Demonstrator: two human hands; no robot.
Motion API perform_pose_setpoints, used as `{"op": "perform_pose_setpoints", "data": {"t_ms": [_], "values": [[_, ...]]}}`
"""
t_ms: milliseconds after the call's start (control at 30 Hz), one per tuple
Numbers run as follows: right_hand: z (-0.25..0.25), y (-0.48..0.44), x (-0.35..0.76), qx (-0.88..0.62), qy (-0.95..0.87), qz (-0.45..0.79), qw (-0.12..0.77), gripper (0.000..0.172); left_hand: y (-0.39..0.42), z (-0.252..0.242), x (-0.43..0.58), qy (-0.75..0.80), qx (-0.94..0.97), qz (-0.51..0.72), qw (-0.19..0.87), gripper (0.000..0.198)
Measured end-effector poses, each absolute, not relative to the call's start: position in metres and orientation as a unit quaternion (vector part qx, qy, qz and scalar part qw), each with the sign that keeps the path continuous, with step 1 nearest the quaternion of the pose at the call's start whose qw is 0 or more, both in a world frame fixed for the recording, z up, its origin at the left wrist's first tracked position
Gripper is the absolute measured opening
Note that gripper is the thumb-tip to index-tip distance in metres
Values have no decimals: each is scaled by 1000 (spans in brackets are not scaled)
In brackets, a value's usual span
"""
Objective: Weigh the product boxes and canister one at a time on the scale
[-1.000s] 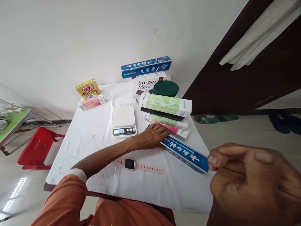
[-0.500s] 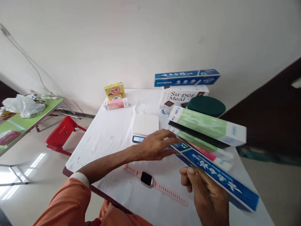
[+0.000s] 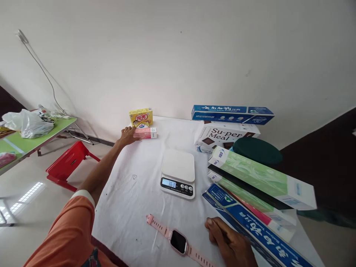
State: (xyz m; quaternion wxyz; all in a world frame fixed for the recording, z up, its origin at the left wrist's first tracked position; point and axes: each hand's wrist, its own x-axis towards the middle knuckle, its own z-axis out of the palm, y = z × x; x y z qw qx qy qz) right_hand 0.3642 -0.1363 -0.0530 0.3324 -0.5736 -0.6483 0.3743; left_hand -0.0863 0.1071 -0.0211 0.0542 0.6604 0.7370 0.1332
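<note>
- On the table (image 3: 130,200), at its far left corner, the left hand (image 3: 128,135) is touching the pink box (image 3: 146,133), fingers curling at its end; whether it is gripping cannot be told.
- The right hand (image 3: 230,244) is resting loosely curled, holding nothing, beside the long blue box (image 3: 258,231), well apart from the pink box.

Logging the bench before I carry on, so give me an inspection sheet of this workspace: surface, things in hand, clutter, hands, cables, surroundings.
Surface: white cloth-covered table, small dark specks.
Things in hand: small pink and white carton at far left; long blue cardboard box at near right.
Clutter: white digital kitchen scale reading 363, pink wristwatch, yellow snack box, stacked long cartons.
Hands: left hand touches the pink carton, grip unclear; right hand rests open beside the blue box.
Cables: thin grey cord on the wall.
Surroundings: red plastic stool, green side table.
</note>
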Motion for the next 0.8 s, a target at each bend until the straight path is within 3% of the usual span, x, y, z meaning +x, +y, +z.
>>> {"op": "perform_pose_setpoints", "data": {"t_ms": [200, 533, 800], "values": [[-55, -124, 361, -528, -691, 380, 316, 50, 107, -21, -100, 710, 673, 182, 105, 31], [-64, -121, 363, -542, -663, 385, 344, 50, 31, 9, -43, 619, 743, 225, 117, 37], [-58, -123, 359, -535, -654, 389, 366, 50, 28, 19, 37, 472, 851, 191, 129, 22]]}}
